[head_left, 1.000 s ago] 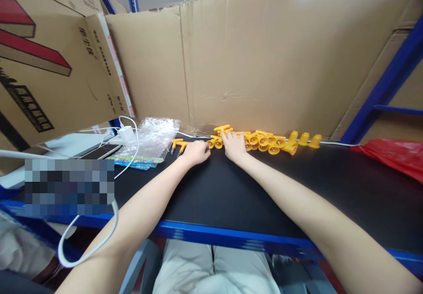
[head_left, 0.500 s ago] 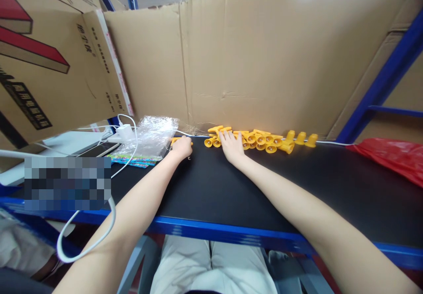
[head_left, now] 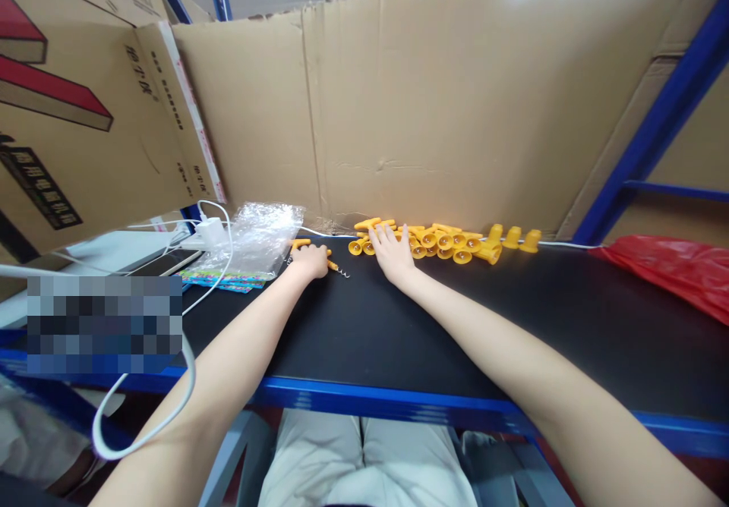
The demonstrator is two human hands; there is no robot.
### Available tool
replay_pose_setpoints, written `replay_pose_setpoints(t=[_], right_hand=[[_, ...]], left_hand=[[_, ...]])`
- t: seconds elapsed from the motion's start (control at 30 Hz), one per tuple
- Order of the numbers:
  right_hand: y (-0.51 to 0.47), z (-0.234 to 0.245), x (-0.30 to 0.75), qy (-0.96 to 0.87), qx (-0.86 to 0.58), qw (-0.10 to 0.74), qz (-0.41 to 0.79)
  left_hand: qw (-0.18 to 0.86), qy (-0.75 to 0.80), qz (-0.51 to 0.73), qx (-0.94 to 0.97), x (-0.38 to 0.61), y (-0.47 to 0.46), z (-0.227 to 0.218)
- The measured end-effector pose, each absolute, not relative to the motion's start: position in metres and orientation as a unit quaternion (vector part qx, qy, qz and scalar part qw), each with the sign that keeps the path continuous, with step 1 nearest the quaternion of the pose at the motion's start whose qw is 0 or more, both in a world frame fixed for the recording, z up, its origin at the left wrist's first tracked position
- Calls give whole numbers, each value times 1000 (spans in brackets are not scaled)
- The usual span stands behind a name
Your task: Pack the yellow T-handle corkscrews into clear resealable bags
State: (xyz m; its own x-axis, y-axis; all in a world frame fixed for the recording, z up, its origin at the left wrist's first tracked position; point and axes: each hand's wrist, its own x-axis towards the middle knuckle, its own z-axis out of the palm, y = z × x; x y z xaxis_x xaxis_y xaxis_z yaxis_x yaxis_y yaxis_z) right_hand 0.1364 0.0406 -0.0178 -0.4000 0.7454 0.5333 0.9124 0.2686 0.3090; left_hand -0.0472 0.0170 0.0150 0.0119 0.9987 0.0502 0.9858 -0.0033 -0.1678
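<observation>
A slim orange corkscrew with a metal spiral is protruding just left of centre frame, its long axis slanting toward lower right, beside the nearer left hand's curled fingers (grip hidden), while the right hand's spread fingers are overlying yellow, bell-mouthed plastic pieces.

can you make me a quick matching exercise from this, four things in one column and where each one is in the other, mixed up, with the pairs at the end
Things
1. left hand
2. red plastic
3. right hand
4. clear plastic bag

Places
A. lying over colourful packets
B. fingers spread at a heap of yellow cups
C. curled at a yellow piece with a metal spiral
D. at the right end of the black tabletop

Pairs: 1-C, 2-D, 3-B, 4-A
</observation>
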Motion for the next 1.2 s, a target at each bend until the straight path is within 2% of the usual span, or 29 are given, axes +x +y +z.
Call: replay_pose_setpoints(t=[0.07,0.47,0.77,1.0,1.2], right_hand=[[39,-17,135,-789,-518,138,-300],[35,-15,140,-819,-477,118,-295],[-9,15,205,-875,-348,98,-321],[30,48,311,-760,-558,148,-299],[73,34,390,-633,-718,215,-196]], left_hand=[[55,-681,48,-728,-48,18,13],[82,-581,29,-809,-19,8,5],[79,-566,18,-820,-9,-3,12],[93,-564,1,-820,-5,-8,14],[108,-551,-14,-827,-2,-9,14]])
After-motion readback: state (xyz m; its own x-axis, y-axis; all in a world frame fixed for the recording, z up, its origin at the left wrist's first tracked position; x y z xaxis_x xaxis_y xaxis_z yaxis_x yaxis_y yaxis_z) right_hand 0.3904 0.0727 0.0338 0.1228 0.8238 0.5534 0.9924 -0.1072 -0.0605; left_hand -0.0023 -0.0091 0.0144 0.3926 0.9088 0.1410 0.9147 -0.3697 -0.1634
